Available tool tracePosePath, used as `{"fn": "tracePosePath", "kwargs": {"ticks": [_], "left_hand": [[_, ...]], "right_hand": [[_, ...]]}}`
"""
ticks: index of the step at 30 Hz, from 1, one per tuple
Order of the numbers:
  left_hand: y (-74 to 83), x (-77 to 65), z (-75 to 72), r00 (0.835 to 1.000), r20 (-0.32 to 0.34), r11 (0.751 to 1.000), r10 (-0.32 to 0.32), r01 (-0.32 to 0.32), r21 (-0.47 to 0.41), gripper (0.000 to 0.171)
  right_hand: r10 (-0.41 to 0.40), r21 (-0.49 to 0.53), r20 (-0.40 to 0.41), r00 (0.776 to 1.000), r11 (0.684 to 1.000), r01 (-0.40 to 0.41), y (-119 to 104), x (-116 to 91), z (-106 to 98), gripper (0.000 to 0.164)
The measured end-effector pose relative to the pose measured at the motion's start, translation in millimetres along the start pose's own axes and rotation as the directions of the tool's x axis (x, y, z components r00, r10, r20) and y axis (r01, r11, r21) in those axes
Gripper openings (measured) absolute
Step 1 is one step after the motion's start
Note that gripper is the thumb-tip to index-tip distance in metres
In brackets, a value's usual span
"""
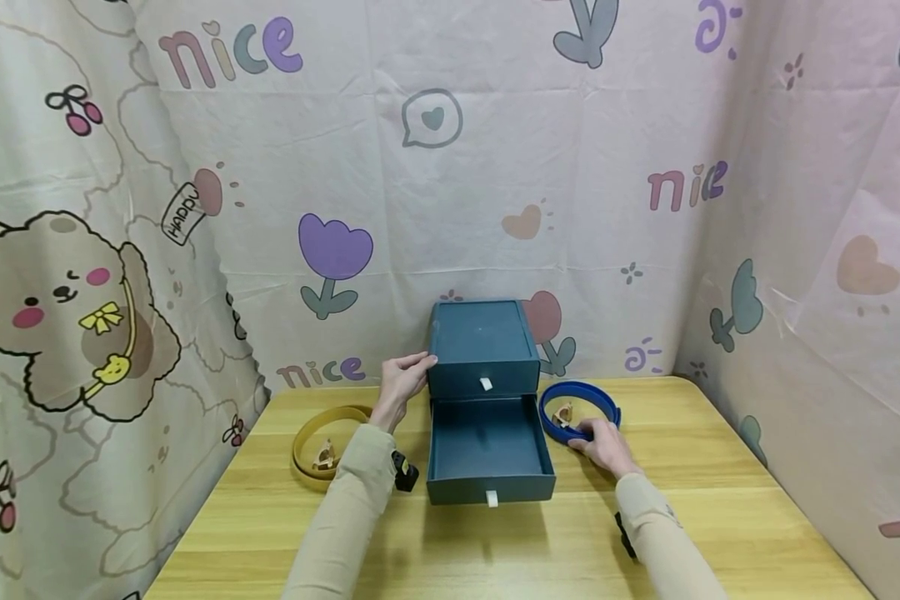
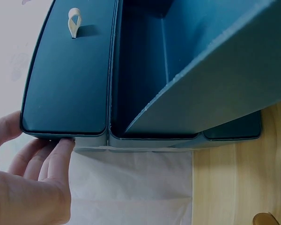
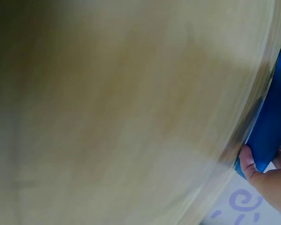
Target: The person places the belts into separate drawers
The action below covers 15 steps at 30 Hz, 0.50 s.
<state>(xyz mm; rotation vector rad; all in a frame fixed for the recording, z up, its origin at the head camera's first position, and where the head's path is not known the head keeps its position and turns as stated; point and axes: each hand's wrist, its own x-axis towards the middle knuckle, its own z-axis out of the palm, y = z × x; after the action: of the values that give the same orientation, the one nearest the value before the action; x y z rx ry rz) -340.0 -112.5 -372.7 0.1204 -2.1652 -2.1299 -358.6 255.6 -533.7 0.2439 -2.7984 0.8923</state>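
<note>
A dark teal two-drawer box (image 1: 482, 333) stands on the table, its lower drawer (image 1: 457, 492) pulled out and its upper drawer (image 1: 450, 379) closed. My left hand (image 1: 401, 385) touches the box's upper left edge. In the left wrist view, the fingers (image 2: 60, 161) press against its side. To the right of the drawer lies a coiled blue belt (image 1: 617, 414) with a gold buckle (image 1: 562, 414). My right hand (image 1: 607, 446) pinches the near side of that coil. The right wrist view has the blue band (image 3: 269, 126) between thumb and fingers.
Left of the box, a coiled yellow belt (image 1: 297, 450) with a gold buckle (image 1: 324, 455) rests on the wooden table (image 1: 487, 562), partly behind my left sleeve. Printed curtains (image 1: 450, 200) hang at the back and both sides.
</note>
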Motion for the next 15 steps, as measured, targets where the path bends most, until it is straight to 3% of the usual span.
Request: {"fn": "tracePosePath", "kwargs": {"ticks": [15], "left_hand": [[-0.9, 1.7, -0.5, 1.000, -0.005, 1.000, 0.001, -0.001, 0.001, 0.043]], "right_hand": [[-0.062, 0.037, -0.035, 0.997, 0.997, 0.063, 7, -7, -11, 0.011]]}}
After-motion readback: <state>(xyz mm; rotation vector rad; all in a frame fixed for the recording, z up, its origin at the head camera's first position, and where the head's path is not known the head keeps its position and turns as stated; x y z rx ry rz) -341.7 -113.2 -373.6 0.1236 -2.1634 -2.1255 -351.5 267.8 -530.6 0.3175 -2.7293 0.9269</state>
